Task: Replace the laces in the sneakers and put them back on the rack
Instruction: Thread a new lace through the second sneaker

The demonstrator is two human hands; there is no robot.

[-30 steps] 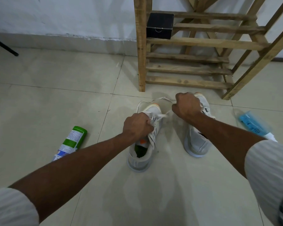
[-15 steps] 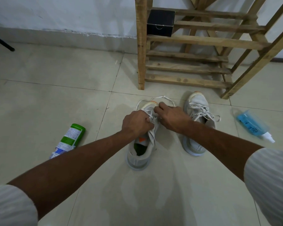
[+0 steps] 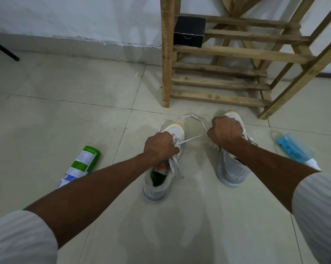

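Two white sneakers stand on the tiled floor in front of the wooden rack (image 3: 220, 82). My left hand (image 3: 160, 146) grips the upper of the left sneaker (image 3: 161, 178) at its lacing. My right hand (image 3: 225, 132) is closed in a fist on a white lace (image 3: 191, 138), which runs taut from the left sneaker's eyelets to that fist. More lace loops on the floor past the toe. The right sneaker (image 3: 232, 168) lies partly under my right wrist, with its laces in.
A green and white spray can (image 3: 81, 164) lies on the floor to the left. A blue spray bottle (image 3: 292, 149) lies to the right. A black box (image 3: 189, 31) sits on a rack shelf. A dark pole (image 3: 2, 49) crosses the far left.
My right hand went from the left sneaker's eyelets out to the right, drawing the lace taut. My left hand stayed on the sneaker.
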